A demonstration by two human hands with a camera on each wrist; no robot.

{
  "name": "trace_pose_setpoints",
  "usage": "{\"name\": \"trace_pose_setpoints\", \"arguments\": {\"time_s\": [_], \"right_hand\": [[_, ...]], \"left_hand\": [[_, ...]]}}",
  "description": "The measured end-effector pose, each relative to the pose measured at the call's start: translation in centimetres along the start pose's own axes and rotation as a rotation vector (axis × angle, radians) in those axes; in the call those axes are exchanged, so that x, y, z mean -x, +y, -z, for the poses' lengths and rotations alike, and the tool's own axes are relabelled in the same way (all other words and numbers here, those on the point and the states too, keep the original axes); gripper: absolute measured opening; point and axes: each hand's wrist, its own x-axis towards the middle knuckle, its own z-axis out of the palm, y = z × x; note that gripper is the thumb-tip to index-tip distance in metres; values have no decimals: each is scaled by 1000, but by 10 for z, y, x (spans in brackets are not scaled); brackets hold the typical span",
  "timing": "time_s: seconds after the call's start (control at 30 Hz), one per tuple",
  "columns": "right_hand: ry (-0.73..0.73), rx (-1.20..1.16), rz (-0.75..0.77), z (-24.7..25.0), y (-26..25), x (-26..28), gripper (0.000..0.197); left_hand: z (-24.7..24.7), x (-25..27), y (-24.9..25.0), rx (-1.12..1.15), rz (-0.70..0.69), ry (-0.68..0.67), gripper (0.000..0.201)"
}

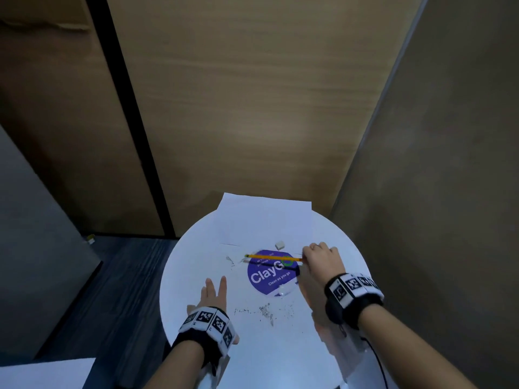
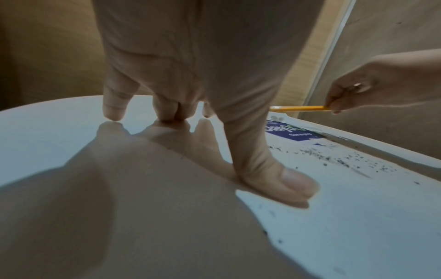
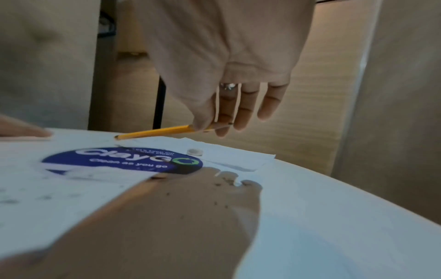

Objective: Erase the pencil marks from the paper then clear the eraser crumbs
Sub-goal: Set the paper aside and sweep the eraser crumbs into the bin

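Round glossy white desk, thin paper, dark gritty crumbs low centre. Left hand flat, fingers spread; right hand pinching yellow pencil. Small eraser blurred.

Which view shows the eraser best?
Head view: the eraser lies clear on the paper, past the pencil that the right hand pinches. The right wrist view shows it small and blurred. In the left wrist view I cannot make it out.

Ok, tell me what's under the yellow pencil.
Held by the right hand, the yellow pencil hangs over the round blue ClayGo sticker on the white round table. Whether paper lies under it is unclear.
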Motion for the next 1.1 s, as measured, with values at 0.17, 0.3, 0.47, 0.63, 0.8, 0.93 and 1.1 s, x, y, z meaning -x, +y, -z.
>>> {"name": "trace_pose_setpoints", "arguments": {"time_s": [0.17, 0.3, 0.47, 0.63, 0.8, 0.93, 1.1], "right_hand": [[-44, 57, 21, -5, -15, -40, 23], [-10, -114, -30, 0, -2, -46, 29], [86, -144, -238, 9, 53, -24, 32], [-236, -129, -288, -29, 91, -2, 61], [-392, -127, -69, -45, 57, 25, 104], [-449, -79, 342, -42, 34, 60, 122], [-436, -111, 455, -12, 43, 50, 72]], "left_hand": [[4, 3, -1, 37, -11, -45, 128], [6, 4, -1, 37, -4, -41, 129], [5, 3, -2, 6, -4, -35, 127], [6, 2, 0, 6, 4, -45, 127], [7, 1, 0, 10, -3, -49, 129], [6, 0, -1, 16, -8, -47, 129], [7, 0, -1, 15, -9, -61, 131]]}}
